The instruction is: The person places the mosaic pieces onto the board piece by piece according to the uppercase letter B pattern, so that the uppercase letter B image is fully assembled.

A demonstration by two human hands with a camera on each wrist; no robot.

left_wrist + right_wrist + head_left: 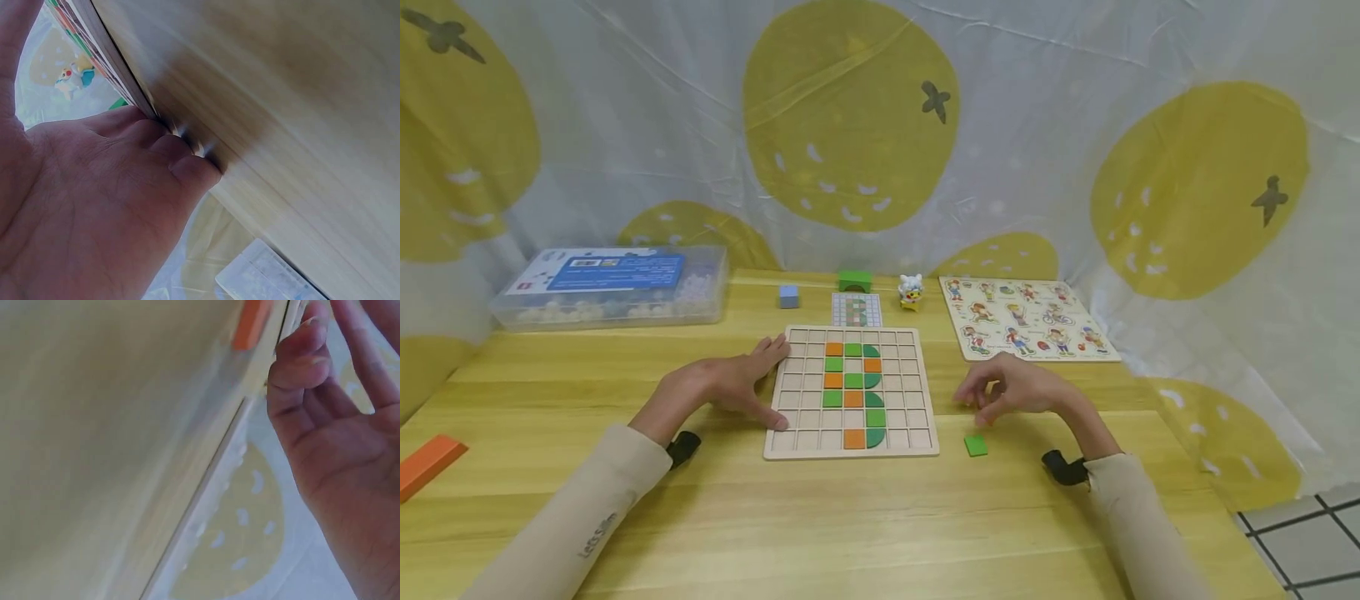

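Observation:
A pale wooden grid board (808, 442) lies in front of me, with orange, green and dark green tiles forming a shape. My left hand (737, 383) rests at its left side, fingers at the upper left edge and thumb on the lower left corner. In the left wrist view, the left fingertips meet the table along the board's edge. To the right of the board, my right hand (1011, 387) hovers with loosely bent fingers, thumb and index fingertips apart. A green square tile (976, 445) lies just below it. An orange-red sliver shows under the thumb, mostly hidden.
Behind the board are a patterned card (856, 308), a green block (854, 282), a blue cube (788, 297) and a small figurine (911, 292). A picture board (1030, 321) lies at the back right, a clear plastic box (610, 287) back left. An orange block (430, 467) lies far left.

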